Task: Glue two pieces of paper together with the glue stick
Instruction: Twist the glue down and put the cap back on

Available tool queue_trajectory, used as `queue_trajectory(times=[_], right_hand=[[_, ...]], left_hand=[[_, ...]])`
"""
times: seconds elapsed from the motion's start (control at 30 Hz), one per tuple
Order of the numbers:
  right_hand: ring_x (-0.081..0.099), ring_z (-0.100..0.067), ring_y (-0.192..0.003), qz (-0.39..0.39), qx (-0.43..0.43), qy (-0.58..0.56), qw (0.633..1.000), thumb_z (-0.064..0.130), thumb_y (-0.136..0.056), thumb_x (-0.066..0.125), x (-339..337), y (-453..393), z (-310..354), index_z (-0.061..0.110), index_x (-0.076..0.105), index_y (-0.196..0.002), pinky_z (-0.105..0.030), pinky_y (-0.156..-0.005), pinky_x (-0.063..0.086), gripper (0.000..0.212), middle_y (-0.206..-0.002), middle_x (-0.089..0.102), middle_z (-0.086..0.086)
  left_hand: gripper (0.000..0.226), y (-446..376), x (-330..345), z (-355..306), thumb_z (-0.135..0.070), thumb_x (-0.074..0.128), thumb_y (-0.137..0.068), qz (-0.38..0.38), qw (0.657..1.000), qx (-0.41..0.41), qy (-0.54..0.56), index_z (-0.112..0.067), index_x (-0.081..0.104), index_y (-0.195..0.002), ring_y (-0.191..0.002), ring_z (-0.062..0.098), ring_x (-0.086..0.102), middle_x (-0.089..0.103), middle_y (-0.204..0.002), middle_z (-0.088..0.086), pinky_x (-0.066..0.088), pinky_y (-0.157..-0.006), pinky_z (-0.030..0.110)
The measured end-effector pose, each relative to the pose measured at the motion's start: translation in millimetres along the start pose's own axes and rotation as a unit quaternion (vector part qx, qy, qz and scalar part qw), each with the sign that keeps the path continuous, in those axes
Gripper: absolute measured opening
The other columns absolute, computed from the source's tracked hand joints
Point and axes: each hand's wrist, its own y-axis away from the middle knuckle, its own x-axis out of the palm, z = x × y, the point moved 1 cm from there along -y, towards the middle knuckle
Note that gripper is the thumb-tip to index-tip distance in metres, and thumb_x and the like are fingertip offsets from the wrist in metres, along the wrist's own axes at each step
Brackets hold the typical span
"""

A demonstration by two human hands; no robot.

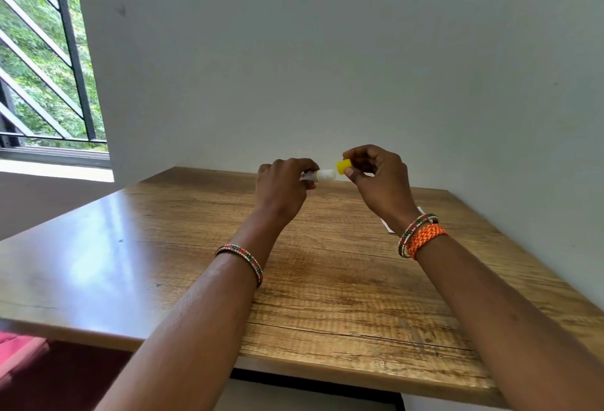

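Head view: above the far edge of the wooden worktop point(327, 280), the left hand point(282, 186) is closed around the glue stick point(322, 175), white tip exposed. Just right of the tip, the right hand point(379, 178) pinches the yellow cap point(343, 167). A paper point(389, 226) corner shows behind the right wrist.

Setting: plain room, likely a home or small office; which one cannot be told. Evidence: wood-grain table point(343, 280) set into a corner of bare pale walls point(327, 51); barred window point(42, 51) at left, green trees beyond; red cushion or fabric point(19, 355) below the table's near-left edge.
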Motion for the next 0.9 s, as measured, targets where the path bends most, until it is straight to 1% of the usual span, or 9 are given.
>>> queue_trajectory(times=[0.2,0.4,0.6,0.73,0.9], right_hand=[[0.062,-0.006,-0.091,0.008,-0.009,0.011,1.0,0.004,-0.08,0.069,1.1,0.1,-0.8,0.013,0.069,-0.105,-0.006,-0.074,0.044,0.026,-0.102,0.069,0.001],[0.059,-0.002,-0.087,0.009,-0.015,0.013,1.0,0.006,-0.08,0.069,1.4,0.0,1.1,0.014,0.069,-0.104,0.001,-0.066,0.042,0.025,-0.099,0.068,0.003],[0.06,-0.003,-0.086,0.01,-0.021,0.014,1.0,0.006,-0.08,0.069,1.7,0.2,1.7,0.012,0.069,-0.103,0.005,-0.066,0.042,0.023,-0.098,0.067,0.003],[0.059,-0.002,-0.083,0.008,-0.025,0.024,0.999,0.008,-0.082,0.068,2.4,0.3,2.2,0.011,0.069,-0.102,0.005,-0.065,0.042,0.021,-0.095,0.065,0.005],[0.063,-0.005,-0.086,0.009,-0.029,0.013,0.999,0.007,-0.079,0.071,2.9,0.3,3.1,0.013,0.065,-0.106,-0.003,-0.069,0.048,0.028,-0.096,0.066,0.003]], left_hand=[[0.024,-0.7,-0.3,-0.7,-0.02,0.064,-0.083,0.001,1.0,-0.003,0.004,-0.026,0.068,-0.105,-0.095,0.025,0.062,0.073,-0.097,0.002,0.04,-0.079,0.035],[0.024,-2.1,1.6,-1.1,-0.021,0.066,-0.081,0.001,1.0,0.002,0.007,-0.027,0.069,-0.103,-0.094,0.025,0.06,0.072,-0.095,0.002,0.043,-0.077,0.036],[0.024,-1.8,1.5,-1.3,-0.022,0.065,-0.081,-0.008,1.0,0.006,-0.001,-0.027,0.068,-0.105,-0.095,0.025,0.059,0.071,-0.095,0.004,0.043,-0.077,0.037],[0.025,-1.8,0.8,-1.5,-0.025,0.065,-0.082,-0.017,1.0,0.007,-0.001,-0.026,0.067,-0.107,-0.097,0.025,0.059,0.071,-0.098,0.003,0.041,-0.076,0.037],[0.027,-0.9,-2.2,-4.6,-0.023,0.064,-0.084,-0.016,1.0,0.014,-0.013,-0.025,0.066,-0.111,-0.102,0.026,0.055,0.068,-0.102,0.008,0.039,-0.08,0.037]])
